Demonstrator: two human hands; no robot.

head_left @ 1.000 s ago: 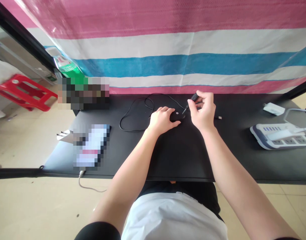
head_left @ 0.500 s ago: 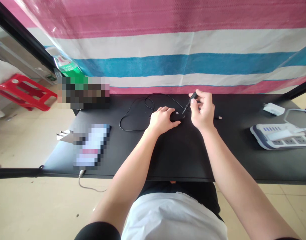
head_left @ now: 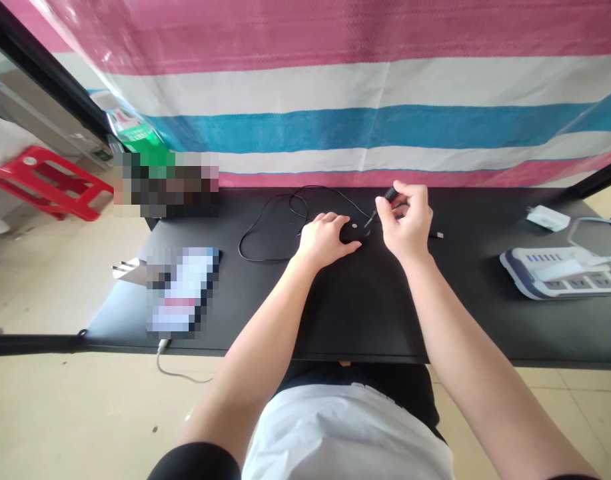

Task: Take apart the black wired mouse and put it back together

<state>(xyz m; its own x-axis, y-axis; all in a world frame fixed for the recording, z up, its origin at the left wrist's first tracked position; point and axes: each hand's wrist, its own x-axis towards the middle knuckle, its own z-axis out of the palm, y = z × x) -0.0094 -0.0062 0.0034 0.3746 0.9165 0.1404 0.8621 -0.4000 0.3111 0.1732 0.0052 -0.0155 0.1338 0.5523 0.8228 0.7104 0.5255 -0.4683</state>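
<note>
My left hand is closed around the sides of a black computer mouse lying on the black table, fingers at its far side and thumb at its near side. A small pale round spot shows on the mouse, whose left part is under my hand. In my right hand is a screwdriver with a dark handle, pinched between thumb and fingers. The screwdriver slants down to the left, its tip at the right end of the mouse. A thin black cable loops behind my left hand.
A USB plug lies right of my right hand. Farther right are a white power strip and a white charger. On the left lie a blurred phone and a plug adapter. A striped sheet hangs behind the table.
My right hand's fingers and thumb have shifted slightly around the screwdriver's handle, and the handle leans a little more to the right. The left hand and mouse stay in place.
</note>
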